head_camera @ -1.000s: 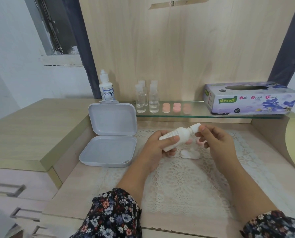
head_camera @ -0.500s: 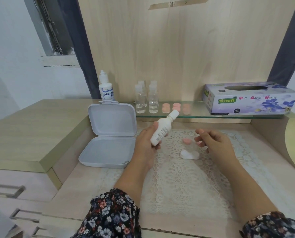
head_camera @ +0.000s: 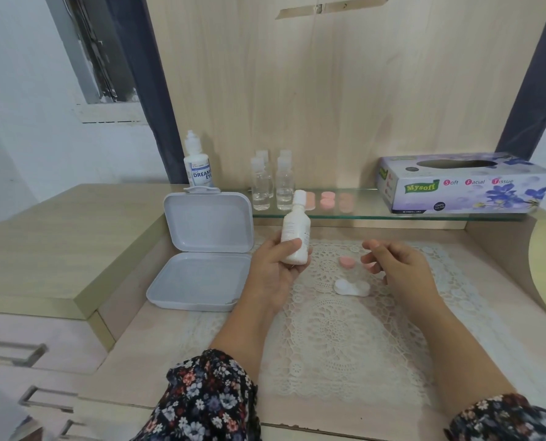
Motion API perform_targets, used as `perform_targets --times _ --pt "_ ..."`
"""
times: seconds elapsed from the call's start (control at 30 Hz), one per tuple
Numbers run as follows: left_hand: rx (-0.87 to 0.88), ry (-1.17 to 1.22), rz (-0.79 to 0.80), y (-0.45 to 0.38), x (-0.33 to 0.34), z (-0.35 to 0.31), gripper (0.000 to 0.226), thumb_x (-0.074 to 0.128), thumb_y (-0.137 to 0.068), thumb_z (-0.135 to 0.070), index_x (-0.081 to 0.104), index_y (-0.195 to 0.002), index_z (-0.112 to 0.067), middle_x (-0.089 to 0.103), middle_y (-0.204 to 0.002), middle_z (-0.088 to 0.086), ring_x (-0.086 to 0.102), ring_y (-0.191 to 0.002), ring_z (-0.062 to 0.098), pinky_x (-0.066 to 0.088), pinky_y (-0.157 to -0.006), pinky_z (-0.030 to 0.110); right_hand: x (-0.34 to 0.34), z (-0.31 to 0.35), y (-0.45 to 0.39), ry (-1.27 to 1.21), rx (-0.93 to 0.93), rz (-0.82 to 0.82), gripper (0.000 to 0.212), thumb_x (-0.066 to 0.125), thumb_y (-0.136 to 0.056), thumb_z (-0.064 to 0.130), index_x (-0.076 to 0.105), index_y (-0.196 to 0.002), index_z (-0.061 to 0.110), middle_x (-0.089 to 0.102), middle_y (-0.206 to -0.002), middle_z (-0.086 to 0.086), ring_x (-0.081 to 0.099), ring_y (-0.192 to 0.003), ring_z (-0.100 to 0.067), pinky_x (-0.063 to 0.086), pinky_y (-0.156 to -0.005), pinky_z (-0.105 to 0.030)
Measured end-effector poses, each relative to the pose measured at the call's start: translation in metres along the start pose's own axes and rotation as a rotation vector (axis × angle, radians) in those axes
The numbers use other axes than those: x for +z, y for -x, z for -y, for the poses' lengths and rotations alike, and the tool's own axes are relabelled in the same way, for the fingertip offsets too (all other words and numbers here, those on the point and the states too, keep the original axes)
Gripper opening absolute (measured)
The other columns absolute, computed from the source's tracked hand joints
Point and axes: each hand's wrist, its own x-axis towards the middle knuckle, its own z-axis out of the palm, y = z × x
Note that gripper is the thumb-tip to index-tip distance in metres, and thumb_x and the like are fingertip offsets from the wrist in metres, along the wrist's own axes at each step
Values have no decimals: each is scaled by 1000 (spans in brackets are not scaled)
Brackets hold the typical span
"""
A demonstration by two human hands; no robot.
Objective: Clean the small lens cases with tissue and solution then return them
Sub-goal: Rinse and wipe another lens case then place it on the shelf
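Pale wood makes up the desk, and a white lace mat covers its middle, running from the lower centre of the frame up toward the back panel. At the bottom edge two floral sleeves enter the picture, one at lower centre and one at the lower right corner. Left of centre, the left hand is curled round a white bottle and holds it nearly upright, cap on, above the mat. Right of centre, the right hand hovers with loosely curled fingers and grasps nothing. Between the two hands a white lens case lies open on the mat. Just above it sits a pink cap; a second pink cap shows at the right fingertips, and whether the fingers touch it is hard to tell. At centre left an open grey box rests on the desk, its lid standing against the shelf edge. Further back, a glass shelf crosses the middle of the frame. On it stand four small clear bottles, a row of pink lens cases and, at the right, a tissue box. A labelled solution bottle stands behind the grey lid, upper left of centre.
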Motion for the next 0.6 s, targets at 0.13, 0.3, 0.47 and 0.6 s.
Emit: perform_targets --times 0.13,0.3,0.47,0.6 --pt "92 -224 -13 -1 -1 4 41 67 -80 5 58 -118 -9 64 -112 12 64 -99 23 54 -75 31 -1 1 1 25 5 5 17 56 -95 30 70 -95 21 71 -83 3 59 -72 -12 41 -64 -25" --pt "217 -537 -131 -4 -8 7 57 77 -74 0 51 -119 -22 64 -114 -4 63 -101 13 54 -86 36 -6 -1 2 143 13 52 6 65 -89 29 69 -92 26 69 -89 3 63 -85 -13 44 -66 -22" --pt "242 -723 -146 -11 -14 12 61 77 -76 -6 42 -122 -25 57 -118 -8 57 -108 12 48 -98 42 -11 -1 9 445 18 209 25 79 -75 36 66 -96 31 62 -94 9 58 -83 -9 43 -66 -24" --pt "255 -803 -136 -13 -17 15 63 77 -78 -11 38 -127 -21 56 -124 -3 57 -108 13 49 -97 40 -13 0 11 553 48 296 37 85 -68 33 65 -99 33 58 -101 12 53 -88 -2 40 -71 -23"
